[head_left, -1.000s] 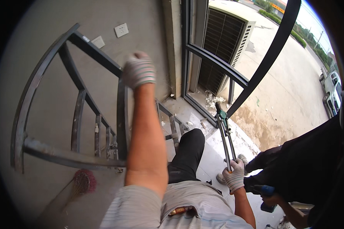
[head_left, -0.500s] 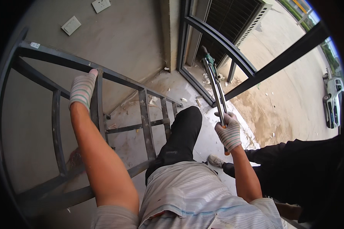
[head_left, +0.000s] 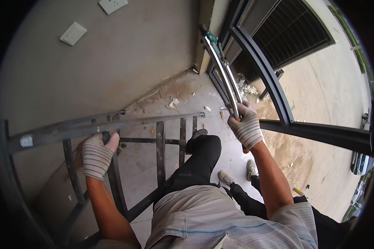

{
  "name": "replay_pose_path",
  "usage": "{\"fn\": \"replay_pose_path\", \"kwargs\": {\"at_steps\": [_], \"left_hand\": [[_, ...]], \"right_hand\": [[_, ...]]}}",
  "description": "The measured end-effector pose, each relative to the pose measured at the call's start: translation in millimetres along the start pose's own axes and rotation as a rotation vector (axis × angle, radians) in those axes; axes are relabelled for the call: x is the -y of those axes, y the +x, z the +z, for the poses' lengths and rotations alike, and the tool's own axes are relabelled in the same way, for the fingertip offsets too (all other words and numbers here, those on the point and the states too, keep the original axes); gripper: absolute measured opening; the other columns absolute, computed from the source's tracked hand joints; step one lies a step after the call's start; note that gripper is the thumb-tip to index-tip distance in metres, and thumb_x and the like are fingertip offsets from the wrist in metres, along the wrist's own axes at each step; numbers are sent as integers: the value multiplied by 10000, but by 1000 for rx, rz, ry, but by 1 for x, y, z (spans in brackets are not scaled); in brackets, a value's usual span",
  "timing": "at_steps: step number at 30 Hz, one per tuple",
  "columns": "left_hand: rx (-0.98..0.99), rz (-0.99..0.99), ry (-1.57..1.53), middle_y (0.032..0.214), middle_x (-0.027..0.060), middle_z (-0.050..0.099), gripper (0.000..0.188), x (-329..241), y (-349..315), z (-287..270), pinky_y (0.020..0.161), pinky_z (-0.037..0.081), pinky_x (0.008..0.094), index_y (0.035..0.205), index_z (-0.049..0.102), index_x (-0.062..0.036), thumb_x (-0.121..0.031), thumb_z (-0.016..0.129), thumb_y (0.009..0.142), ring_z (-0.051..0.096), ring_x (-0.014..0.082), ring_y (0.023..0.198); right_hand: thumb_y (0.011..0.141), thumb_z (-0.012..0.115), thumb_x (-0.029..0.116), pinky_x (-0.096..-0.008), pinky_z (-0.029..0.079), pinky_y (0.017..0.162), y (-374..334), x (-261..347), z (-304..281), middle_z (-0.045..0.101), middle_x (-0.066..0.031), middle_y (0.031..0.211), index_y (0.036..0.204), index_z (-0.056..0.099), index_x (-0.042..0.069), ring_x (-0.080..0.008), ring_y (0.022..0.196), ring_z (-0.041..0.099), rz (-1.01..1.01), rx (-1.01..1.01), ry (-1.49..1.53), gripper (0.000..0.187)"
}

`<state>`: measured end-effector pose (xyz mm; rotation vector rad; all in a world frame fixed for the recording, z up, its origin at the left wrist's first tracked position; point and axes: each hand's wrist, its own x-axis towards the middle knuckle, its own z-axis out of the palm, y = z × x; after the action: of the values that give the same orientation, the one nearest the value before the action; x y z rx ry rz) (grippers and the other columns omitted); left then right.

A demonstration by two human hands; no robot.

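My left hand (head_left: 99, 154), in a striped knit glove, is closed round a bar near the top rail of a dark ladder-like metal frame (head_left: 160, 153). The frame stands at my left, beside my leg. In a matching glove, my right hand (head_left: 246, 126) grips a long-handled hand riveter (head_left: 220, 68) by the lower end of its arms. The tool has two chrome arms, a green head and orange grips. Its head points up and away from me, in front of the wall corner. My palm hides part of the grips.
A grey wall with two white switch or socket plates (head_left: 73, 33) rises at the left. Scraps (head_left: 174, 102) litter the floor by its foot. A dark window or door frame (head_left: 320, 135) and a louvred unit (head_left: 293, 33) are on the right. Another person's shoes (head_left: 226, 178) stand close by.
My left hand has come lower with the metal frame, whose top rail now lies flatter. The riveter in my right hand has moved up and left. The view has turned, and the other person has shifted.
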<state>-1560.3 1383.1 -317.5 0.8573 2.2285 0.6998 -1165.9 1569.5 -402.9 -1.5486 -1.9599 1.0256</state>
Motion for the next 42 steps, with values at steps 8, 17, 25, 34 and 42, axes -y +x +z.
{"fn": "replay_pose_path", "kwargs": {"at_steps": [8,17,25,34,42], "left_hand": [[-63,163,940,1033,220,756,584,-35,10,-10,925,558,462,1068,764,-60,-575,694,803,713,396,992],[-146,333,799,1054,210,730,472,-25,11,-6,873,554,508,1107,730,-92,-440,722,788,690,433,973],[10,143,722,1016,234,742,571,43,46,12,915,549,487,1012,760,-68,-593,602,855,712,411,1018],[279,281,842,1030,233,744,626,-121,44,63,907,541,486,1015,767,-75,-647,565,860,711,409,1029],[367,435,860,1015,234,744,586,-153,46,96,915,539,481,992,768,-71,-611,575,872,709,414,1023]], "right_hand": [[696,693,115,-439,465,996,-27,28,-42,620,-212,1106,1082,779,115,-399,1094,569,142,46,-19,395],[687,711,157,-450,464,1021,-86,50,-85,605,-239,1183,1063,768,92,-425,1128,563,310,9,-162,387],[701,757,234,-493,451,1053,-120,37,-92,564,-308,1281,1132,720,55,-488,1189,520,326,-47,-161,468],[715,746,261,-500,477,943,-91,41,-95,608,-248,1110,1054,712,139,-440,1055,578,141,-168,-91,362],[646,695,198,-537,482,763,-94,52,-84,603,-226,917,645,567,71,-431,872,577,40,-370,-44,181]]}}
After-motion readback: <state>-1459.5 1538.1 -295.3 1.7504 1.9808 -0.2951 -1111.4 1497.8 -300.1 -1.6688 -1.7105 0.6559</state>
